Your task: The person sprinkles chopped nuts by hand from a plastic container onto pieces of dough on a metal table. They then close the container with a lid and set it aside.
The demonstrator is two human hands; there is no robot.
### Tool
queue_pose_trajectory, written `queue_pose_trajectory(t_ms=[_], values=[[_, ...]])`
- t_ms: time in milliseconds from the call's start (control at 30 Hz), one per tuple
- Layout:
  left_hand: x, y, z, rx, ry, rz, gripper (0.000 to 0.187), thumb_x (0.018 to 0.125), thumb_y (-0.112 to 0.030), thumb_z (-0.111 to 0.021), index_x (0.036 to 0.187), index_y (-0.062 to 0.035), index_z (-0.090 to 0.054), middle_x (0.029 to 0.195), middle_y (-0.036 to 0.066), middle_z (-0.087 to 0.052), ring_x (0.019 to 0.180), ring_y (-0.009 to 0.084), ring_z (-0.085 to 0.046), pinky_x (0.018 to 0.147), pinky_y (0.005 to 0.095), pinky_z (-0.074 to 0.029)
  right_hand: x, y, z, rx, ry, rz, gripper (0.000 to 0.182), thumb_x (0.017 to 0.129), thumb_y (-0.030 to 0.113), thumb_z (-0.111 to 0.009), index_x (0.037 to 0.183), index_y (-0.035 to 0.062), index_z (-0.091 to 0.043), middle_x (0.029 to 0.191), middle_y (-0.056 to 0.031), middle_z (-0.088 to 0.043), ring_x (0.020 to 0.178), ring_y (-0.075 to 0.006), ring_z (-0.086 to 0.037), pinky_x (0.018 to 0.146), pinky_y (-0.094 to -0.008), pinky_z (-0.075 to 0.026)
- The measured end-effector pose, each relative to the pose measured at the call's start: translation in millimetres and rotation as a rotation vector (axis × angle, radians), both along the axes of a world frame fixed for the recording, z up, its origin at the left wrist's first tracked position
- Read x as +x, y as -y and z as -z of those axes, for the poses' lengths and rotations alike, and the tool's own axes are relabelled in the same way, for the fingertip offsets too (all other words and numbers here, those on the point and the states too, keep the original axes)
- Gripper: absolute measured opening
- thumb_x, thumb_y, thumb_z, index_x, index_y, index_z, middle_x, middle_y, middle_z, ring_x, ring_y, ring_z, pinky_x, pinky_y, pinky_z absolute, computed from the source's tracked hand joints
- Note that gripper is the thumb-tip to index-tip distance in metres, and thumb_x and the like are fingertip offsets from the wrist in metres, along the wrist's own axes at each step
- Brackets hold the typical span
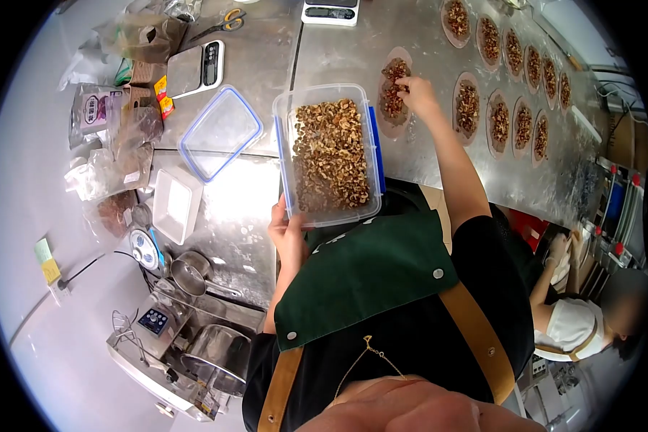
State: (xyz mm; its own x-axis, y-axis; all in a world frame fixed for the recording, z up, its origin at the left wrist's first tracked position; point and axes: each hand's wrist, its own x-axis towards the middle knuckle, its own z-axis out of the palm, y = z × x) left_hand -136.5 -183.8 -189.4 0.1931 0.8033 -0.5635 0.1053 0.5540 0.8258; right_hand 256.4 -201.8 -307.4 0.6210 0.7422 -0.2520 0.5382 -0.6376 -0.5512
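Observation:
My left hand (288, 232) grips the near left corner of a clear plastic container (286, 129) with blue side clips. Chopped walnuts (331, 155) fill much of it, and it is tilted a little at the table's edge. My right hand (419, 96) is over an oval piece of dough (391, 129) topped with nuts and dark red bits. Its fingertips are pinched together at the topping; what they hold, if anything, is too small to make out. More topped dough ovals (467, 108) lie in rows to the right.
A clear lid with blue rim (222, 135), a white tub (178, 205), a kitchen scale (196, 70) and scissors (227, 21) lie left. Another scale (330, 12) stands at the back. Pots (191, 272) are lower left. A co-worker (576, 324) is at right.

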Motion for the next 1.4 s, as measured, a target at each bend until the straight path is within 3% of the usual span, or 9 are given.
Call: queue_pose_trajectory(t_ms=[400,600,867,1000,1100,1167,1233,1267,1400], values=[[-1,1,0,0.006,0.000,0.011,0.046,0.080,0.002,-0.054,0.126,-0.0008,-0.056,0.105,0.001,-0.053,0.075,0.0096,-0.057,0.056,0.0230,-0.048,3,1,-1,0.101,-0.072,0.109,0.026,0.079,0.002,-0.064,0.104,0.0059,-0.068,0.099,-0.0151,-0.068,0.091,-0.0321,-0.065,0.083,-0.0369,-0.051],[3,2,-4,0.012,0.002,0.011,0.047,0.080,0.003,-0.053,0.127,-0.0002,-0.055,0.104,0.002,-0.053,0.073,0.0096,-0.057,0.055,0.0229,-0.047,0,5,-3,0.218,-0.012,0.108,0.019,0.078,0.002,-0.067,0.097,0.0015,-0.067,0.089,-0.0157,-0.069,0.081,-0.0253,-0.068,0.074,-0.0320,-0.053],[3,2,-4,0.007,-0.006,0.026,0.049,0.078,0.002,-0.053,0.128,0.0004,-0.054,0.104,0.003,-0.053,0.070,0.0099,-0.057,0.054,0.0227,-0.047,-7,17,11,0.285,-0.090,0.175,0.016,0.077,0.004,-0.059,0.091,0.0043,-0.068,0.084,-0.0170,-0.067,0.076,-0.0313,-0.065,0.070,-0.0369,-0.050],[4,2,-5,0.008,-0.012,0.026,0.049,0.078,0.003,-0.052,0.128,0.0004,-0.054,0.103,0.003,-0.054,0.069,0.0100,-0.057,0.053,0.0227,-0.047,-15,16,-27,0.439,0.028,0.226,0.011,0.079,0.004,-0.060,0.088,0.0041,-0.067,0.084,-0.0159,-0.066,0.075,-0.0305,-0.064,0.068,-0.0364,-0.050],[5,2,-6,-0.002,-0.010,0.019,0.049,0.078,0.004,-0.052,0.127,0.0005,-0.054,0.103,0.002,-0.054,0.069,0.0099,-0.057,0.053,0.0226,-0.047,-50,12,-81,0.590,0.013,-0.009,0.009,0.083,0.005,-0.062,0.090,0.0032,-0.067,0.083,-0.0125,-0.065,0.073,-0.0211,-0.063,0.066,-0.0297,-0.049],[7,2,-7,-0.003,-0.015,0.018,0.049,0.078,0.004,-0.052,0.127,0.0006,-0.054,0.103,0.002,-0.054,0.069,0.0098,-0.057,0.054,0.0225,-0.047,-94,11,-123,0.474,-0.045,-0.378,0.006,0.078,-0.001,-0.059,0.078,0.0033,-0.063,0.081,-0.0115,-0.060,0.076,-0.0280,-0.059,0.066,-0.0354,-0.047],[8,1,-5,0.001,-0.006,0.032,0.048,0.079,0.004,-0.052,0.127,0.0006,-0.055,0.103,0.002,-0.053,0.070,0.0098,-0.057,0.054,0.0223,-0.047,-132,10,-132,0.163,-0.091,-0.948,0.004,0.069,0.005,-0.060,0.072,0.0047,-0.063,0.077,-0.0121,-0.058,0.076,-0.0316,-0.060,0.065,-0.0436,-0.048],[6,1,-2,0.007,0.004,0.041,0.048,0.079,0.004,-0.052,0.126,0.0005,-0.055,0.104,0.002,-0.053,0.071,0.0098,-0.057,0.054,0.0222,-0.047,-153,12,-121,0.106,-0.039,-1.083,0.007,0.068,0.005,-0.058,0.065,0.0030,-0.064,0.067,-0.0165,-0.062,0.066,-0.0353,-0.063,0.057,-0.0448,-0.051],[5,3,-1,0.069,0.035,0.092,0.046,0.079,0.004,-0.053,0.125,-0.0003,-0.057,0.106,0.002,-0.052,0.077,0.0099,-0.057,0.056,0.0218,-0.048,-191,15,-106,0.249,0.199,-1.160,0.012,0.070,0.009,-0.058,0.068,0.0028,-0.068,0.069,-0.0144,-0.066,0.065,-0.0290,-0.065,0.054,-0.0400,-0.051]])
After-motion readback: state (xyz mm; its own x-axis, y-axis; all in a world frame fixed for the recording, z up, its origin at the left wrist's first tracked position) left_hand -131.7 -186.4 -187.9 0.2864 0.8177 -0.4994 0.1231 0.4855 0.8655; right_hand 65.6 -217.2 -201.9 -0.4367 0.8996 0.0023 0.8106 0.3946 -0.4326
